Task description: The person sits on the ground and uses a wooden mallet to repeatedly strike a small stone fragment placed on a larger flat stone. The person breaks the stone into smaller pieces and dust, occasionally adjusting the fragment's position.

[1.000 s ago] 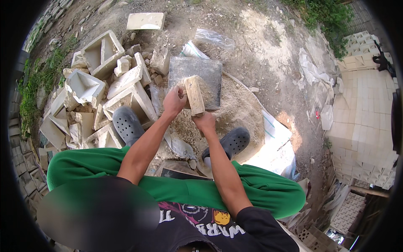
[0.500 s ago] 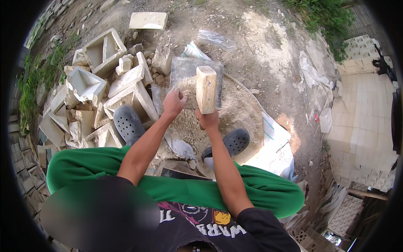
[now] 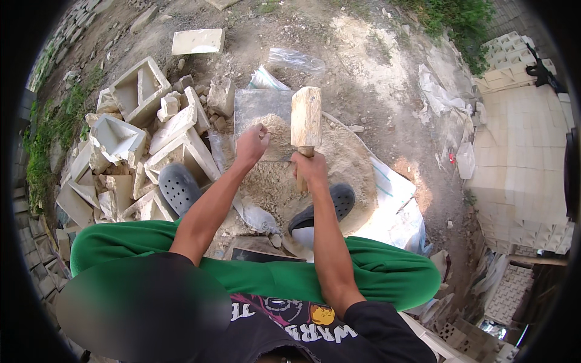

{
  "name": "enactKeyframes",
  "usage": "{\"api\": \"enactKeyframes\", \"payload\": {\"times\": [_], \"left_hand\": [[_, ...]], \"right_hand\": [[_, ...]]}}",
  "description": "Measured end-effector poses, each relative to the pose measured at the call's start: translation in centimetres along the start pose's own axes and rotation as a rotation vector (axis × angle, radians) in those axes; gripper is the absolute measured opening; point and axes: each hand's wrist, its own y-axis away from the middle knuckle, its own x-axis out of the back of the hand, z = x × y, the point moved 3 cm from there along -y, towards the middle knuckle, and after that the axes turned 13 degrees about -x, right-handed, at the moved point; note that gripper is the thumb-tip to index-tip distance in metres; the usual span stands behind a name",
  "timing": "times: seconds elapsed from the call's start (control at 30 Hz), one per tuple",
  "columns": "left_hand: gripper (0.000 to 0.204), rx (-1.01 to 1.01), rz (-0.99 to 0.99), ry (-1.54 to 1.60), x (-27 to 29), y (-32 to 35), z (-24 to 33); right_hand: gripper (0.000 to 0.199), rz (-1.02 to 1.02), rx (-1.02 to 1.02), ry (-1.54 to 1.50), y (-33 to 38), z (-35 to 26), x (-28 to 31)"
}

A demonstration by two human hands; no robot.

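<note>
My right hand [image 3: 310,167] grips the handle of a wooden mallet [image 3: 307,118], whose pale, worn head is raised over the right part of a flat grey slab [image 3: 245,106]. Over the slab's left part is my left hand [image 3: 253,144], its fingers curled together beside a small heap of crushed beige material [image 3: 273,126]. Whether those fingers hold a piece cannot be made out. More crumbled beige grit [image 3: 348,157] spreads around the slab on a white sack sheet [image 3: 393,190].
To the left lies a pile of broken cream-coloured moulded blocks [image 3: 175,130]. A rectangular block [image 3: 198,42] rests on the dirt beyond. My grey clogs [image 3: 179,187] flank the grit. Clear plastic [image 3: 296,60] lies past the slab, and stacked pale blocks [image 3: 514,157] stand far right.
The mallet has moved slightly right and away from the slab's middle, tilting so that its handle now shows. My left hand stays near the heap, fingers still curled. The whole view has shifted a little.
</note>
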Motion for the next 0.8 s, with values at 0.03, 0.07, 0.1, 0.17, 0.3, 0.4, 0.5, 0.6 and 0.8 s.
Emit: {"api": "enactKeyframes", "payload": {"times": [0.03,0.07,0.1,0.17,0.3,0.4,0.5,0.6,0.8], "left_hand": [[0.027,-0.020,-0.002,0.000,-0.2,-0.2,-0.1],[0.027,-0.040,-0.005,0.000,-0.5,-0.3,-0.4],[0.028,-0.057,-0.010,-0.004,-0.4,-0.3,-0.4],[0.026,0.014,-0.015,0.023,0.0,0.0,-0.5],[0.022,0.096,0.003,0.098,0.9,0.9,-1.5],[0.021,0.060,0.060,0.002,1.0,1.5,-1.9],[0.022,0.016,0.091,0.050,1.5,2.3,-2.1],[0.021,0.035,0.062,0.099,1.6,2.3,-1.7],[0.022,0.061,0.169,0.187,1.0,2.7,-3.1]], "right_hand": [[0.020,0.003,0.045,-0.002,0.5,-0.8,0.2],[0.021,0.006,0.090,-0.004,1.1,-1.6,0.4],[0.021,0.015,0.117,0.028,1.6,-2.4,0.4],[0.022,0.033,0.169,0.093,2.3,-3.3,0.5],[0.038,0.047,0.394,0.071,0.7,-1.7,-2.2],[0.039,0.113,0.353,0.273,-2.3,3.4,-4.9],[0.032,0.155,0.068,0.468,-3.0,6.6,-5.9],[0.024,0.075,0.066,0.344,-2.4,5.8,-4.6],[0.023,0.022,0.205,0.026,0.7,-1.7,-2.2]]}}
